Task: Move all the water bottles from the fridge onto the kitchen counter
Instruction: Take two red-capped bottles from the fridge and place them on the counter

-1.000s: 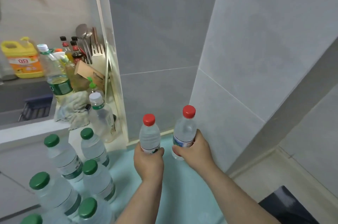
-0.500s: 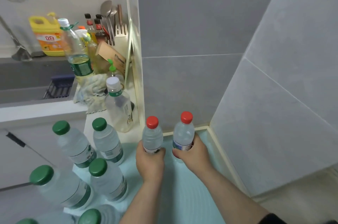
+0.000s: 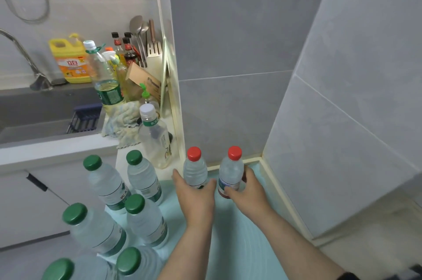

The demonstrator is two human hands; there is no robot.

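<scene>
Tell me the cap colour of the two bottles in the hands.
Red on both, the left bottle's cap and the right bottle's cap, clear in the head view.

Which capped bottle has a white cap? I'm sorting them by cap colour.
The tall clear bottle by the cloth, behind the green-capped group; the hand-held pair have red caps.

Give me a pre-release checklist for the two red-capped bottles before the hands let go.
1. Left hand wrapped around left red-capped bottle: ok.
2. Right hand wrapped around right red-capped bottle: ok.
3. Both bottles upright: ok.
4. Bottle bases fully seated on the pale green counter mat: cannot tell, the hands hide the bases.
5. Gap between the two red-capped bottles: ok, they stand apart.
6. Clear of the green-capped bottles and the white-capped bottle to the left: ok.
</scene>
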